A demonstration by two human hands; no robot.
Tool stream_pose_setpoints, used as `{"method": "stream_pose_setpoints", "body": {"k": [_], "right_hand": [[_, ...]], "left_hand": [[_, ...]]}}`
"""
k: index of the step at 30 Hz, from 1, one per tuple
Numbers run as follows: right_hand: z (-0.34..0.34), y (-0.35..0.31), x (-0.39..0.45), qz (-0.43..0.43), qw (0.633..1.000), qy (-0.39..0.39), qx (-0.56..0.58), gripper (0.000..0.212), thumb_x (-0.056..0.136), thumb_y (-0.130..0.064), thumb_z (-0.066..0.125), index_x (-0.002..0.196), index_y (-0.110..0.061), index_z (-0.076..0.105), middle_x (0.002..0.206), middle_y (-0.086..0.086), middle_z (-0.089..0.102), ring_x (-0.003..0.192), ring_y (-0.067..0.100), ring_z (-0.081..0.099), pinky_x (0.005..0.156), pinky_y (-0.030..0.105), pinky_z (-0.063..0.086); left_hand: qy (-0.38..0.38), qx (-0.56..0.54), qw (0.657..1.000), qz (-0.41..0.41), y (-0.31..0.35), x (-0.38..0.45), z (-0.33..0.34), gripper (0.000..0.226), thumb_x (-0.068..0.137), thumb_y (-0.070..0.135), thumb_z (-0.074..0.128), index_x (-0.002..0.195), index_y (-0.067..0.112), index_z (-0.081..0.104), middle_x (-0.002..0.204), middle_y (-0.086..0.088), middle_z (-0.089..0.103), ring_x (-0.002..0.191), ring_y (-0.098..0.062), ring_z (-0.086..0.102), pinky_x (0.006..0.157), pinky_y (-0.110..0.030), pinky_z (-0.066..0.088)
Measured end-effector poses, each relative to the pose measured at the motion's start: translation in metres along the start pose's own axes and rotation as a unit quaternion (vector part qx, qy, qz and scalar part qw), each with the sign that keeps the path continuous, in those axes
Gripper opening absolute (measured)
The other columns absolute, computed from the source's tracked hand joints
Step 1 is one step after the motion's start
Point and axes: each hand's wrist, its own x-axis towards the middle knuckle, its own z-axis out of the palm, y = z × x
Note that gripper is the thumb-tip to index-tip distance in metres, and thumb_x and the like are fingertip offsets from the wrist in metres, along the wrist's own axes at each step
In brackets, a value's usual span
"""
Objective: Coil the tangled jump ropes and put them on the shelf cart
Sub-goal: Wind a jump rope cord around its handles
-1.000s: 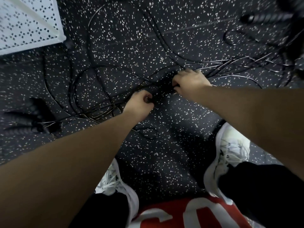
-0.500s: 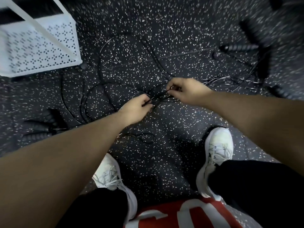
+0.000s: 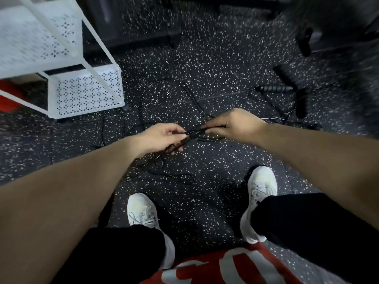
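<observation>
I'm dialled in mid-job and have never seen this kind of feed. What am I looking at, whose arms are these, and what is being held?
There is no machine here. One wide-angle camera sits on a person's head, looking down, so the two bare arms are the wearer's own. The left hand and the right hand each pinch a bundle of thin black jump ropes stretched between them, lifted off the dark speckled rubber floor. More rope trails in loops on the floor, and a ribbed black handle lies further away to the right. The white perforated metal shelf cart stands at upper left. Below are the wearer's white sneakers.
</observation>
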Motion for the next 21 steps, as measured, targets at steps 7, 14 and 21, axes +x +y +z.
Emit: {"method": "stream_pose_setpoints", "body": {"k": [7, 14, 21], "right_hand": [[-0.009, -0.022, -0.033, 0.008, 0.998, 0.053, 0.025, 0.028, 0.098, -0.041, 0.062, 0.125, -0.04, 0.07, 0.101, -0.012, 0.076, 0.058, -0.008, 0.054, 0.056, 0.005, 0.039], [-0.03, -0.061, -0.044, 0.017, 0.984, 0.078, 0.157, 0.018, 0.098, -0.031, 0.066, 0.113, -0.032, 0.075, 0.082, -0.018, 0.071, 0.056, 0.001, 0.058, 0.054, 0.017, 0.045], [-0.05, -0.076, -0.078, 0.068, 0.981, 0.096, 0.151, 0.013, 0.092, -0.046, 0.07, 0.093, -0.033, 0.071, 0.085, -0.008, 0.072, 0.071, 0.018, 0.063, 0.069, 0.033, 0.054]], "left_hand": [[0.064, 0.007, 0.998, -0.019, 0.009, -0.029, 0.011, 0.025, 0.107, 0.034, 0.051, 0.127, 0.042, 0.064, 0.125, 0.013, 0.071, 0.118, -0.014, 0.064, 0.114, -0.048, 0.043], [0.06, 0.029, 0.995, 0.074, 0.056, -0.067, 0.031, 0.041, 0.101, 0.016, 0.053, 0.137, 0.033, 0.056, 0.131, 0.006, 0.067, 0.115, -0.019, 0.065, 0.101, -0.041, 0.049], [0.184, 0.038, 0.979, 0.082, 0.069, -0.093, 0.043, 0.031, 0.108, 0.039, 0.046, 0.087, 0.022, 0.062, 0.065, 0.005, 0.049, 0.052, -0.011, 0.039, 0.049, -0.027, 0.031]]}}
